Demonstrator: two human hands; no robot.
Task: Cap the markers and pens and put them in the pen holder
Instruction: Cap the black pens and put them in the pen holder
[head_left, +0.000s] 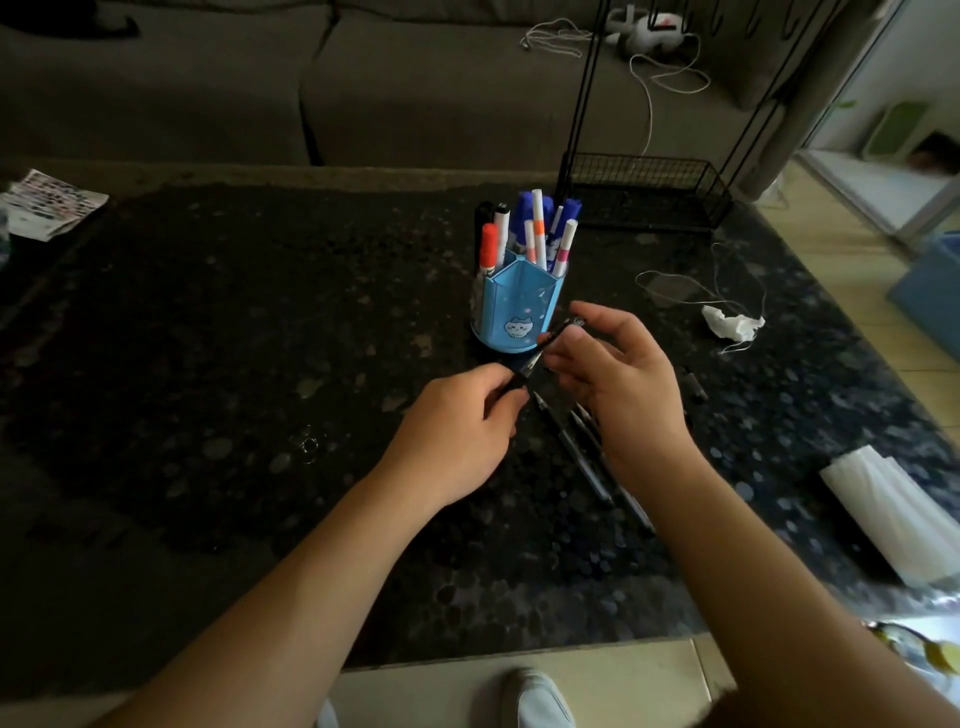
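Just before the blue pen holder (519, 306), your left hand (457, 421) grips a black pen (540, 353) low while your right hand (618, 374) pinches its upper end, seemingly capping. Press the cap home, then lift it into a compartment.

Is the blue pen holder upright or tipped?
Upright: the pen holder stands on its base, markers pointing up out of it.

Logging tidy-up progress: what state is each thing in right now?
pen holder, upright, partly filled
markers, standing in the holder
black pen, lifted, held at both ends
left hand, grips the pen's lower end
right hand, pinches its upper end
loose pens, lying flat, outside the holder
tissue, crumpled
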